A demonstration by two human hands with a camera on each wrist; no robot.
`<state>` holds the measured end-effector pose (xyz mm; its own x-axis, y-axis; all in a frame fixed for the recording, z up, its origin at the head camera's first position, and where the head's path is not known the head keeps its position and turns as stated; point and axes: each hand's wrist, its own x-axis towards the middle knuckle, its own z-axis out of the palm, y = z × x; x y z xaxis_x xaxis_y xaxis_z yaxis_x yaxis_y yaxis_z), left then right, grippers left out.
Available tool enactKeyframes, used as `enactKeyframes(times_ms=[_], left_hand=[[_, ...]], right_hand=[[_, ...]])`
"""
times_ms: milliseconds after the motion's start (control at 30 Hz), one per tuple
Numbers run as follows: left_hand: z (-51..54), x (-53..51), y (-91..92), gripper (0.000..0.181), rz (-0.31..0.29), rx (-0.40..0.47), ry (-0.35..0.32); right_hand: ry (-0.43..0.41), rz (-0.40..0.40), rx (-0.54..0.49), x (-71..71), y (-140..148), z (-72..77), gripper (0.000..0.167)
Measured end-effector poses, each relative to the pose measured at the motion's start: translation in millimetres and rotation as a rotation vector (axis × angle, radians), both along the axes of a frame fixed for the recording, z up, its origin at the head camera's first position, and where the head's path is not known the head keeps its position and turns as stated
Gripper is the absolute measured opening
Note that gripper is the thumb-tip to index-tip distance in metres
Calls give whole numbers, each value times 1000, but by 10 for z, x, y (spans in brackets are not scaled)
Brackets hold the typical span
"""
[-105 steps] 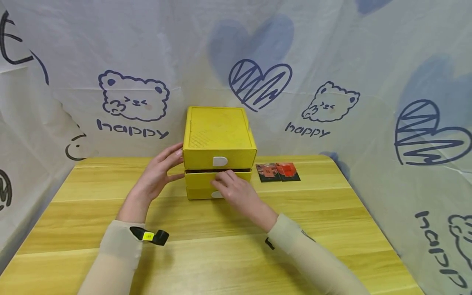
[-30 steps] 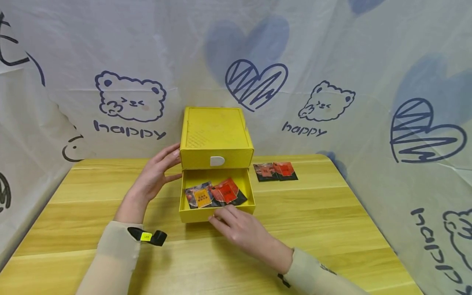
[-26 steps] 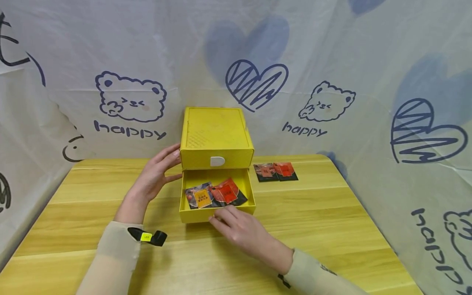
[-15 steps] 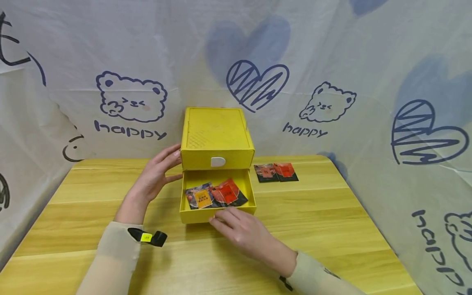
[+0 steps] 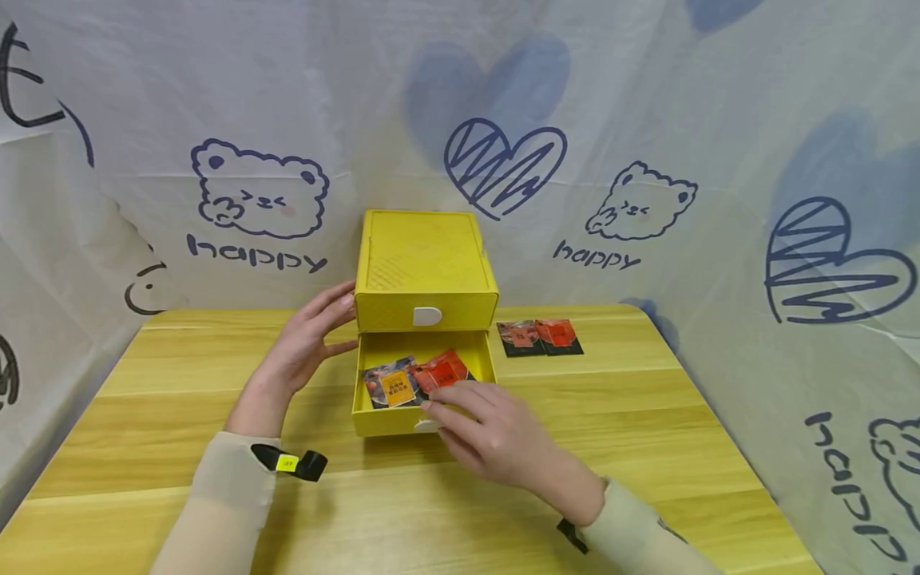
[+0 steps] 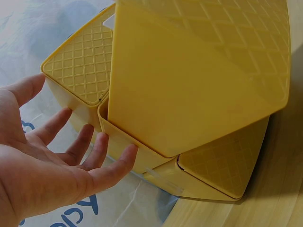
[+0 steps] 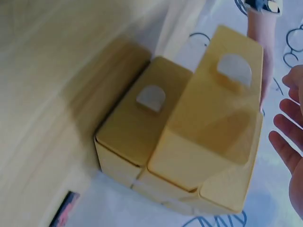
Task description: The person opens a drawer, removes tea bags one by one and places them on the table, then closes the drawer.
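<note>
A yellow drawer box stands at the back of the table with its drawer pulled out. Inside lie a flat packet with an orange label and a flat packet with a red label. My left hand rests its fingertips by the box's left side, fingers spread in the left wrist view. My right hand hovers over the drawer's front edge, its fingers reaching toward the red-label packet and partly hiding it. The right wrist view shows these fingers extended, apart from the white handle.
Two more flat packets, one with a pale red label and one with a bright red label, lie side by side on the table, right of the box. A printed cloth hangs behind. In the right wrist view a drawer with a handle lies beneath the pulled-out one.
The drawer was pulled forward from nearly closed, uncovering the packets. Within the last half second my right hand let go of its handle and rose over the front edge. My left hand stayed.
</note>
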<state>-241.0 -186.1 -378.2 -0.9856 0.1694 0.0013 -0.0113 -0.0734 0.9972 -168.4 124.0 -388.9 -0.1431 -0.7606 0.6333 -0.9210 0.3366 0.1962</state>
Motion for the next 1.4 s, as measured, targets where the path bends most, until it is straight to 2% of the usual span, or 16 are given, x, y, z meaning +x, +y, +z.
enactKeyframes(times_ms=[333, 433, 733, 967, 1167, 1400], left_hand=[[-3, 19, 9, 69, 2, 0, -7], [1, 25, 11, 69, 2, -4, -9], [25, 27, -1, 69, -7, -4, -5], [27, 32, -2, 69, -9, -5, -2], [31, 20, -3, 68, -4, -3, -1], [28, 30, -5, 68, -5, -1, -6]], right_hand=[[-57, -24, 51, -218, 131, 156, 47], [-67, -44, 102, -266, 141, 213, 46], [-215, -115, 297, -412, 111, 402, 43], [-297, -142, 408, -554, 59, 428, 47], [-407, -224, 529, -669, -3, 457, 56], [-481, -307, 640, -776, -56, 427, 61]])
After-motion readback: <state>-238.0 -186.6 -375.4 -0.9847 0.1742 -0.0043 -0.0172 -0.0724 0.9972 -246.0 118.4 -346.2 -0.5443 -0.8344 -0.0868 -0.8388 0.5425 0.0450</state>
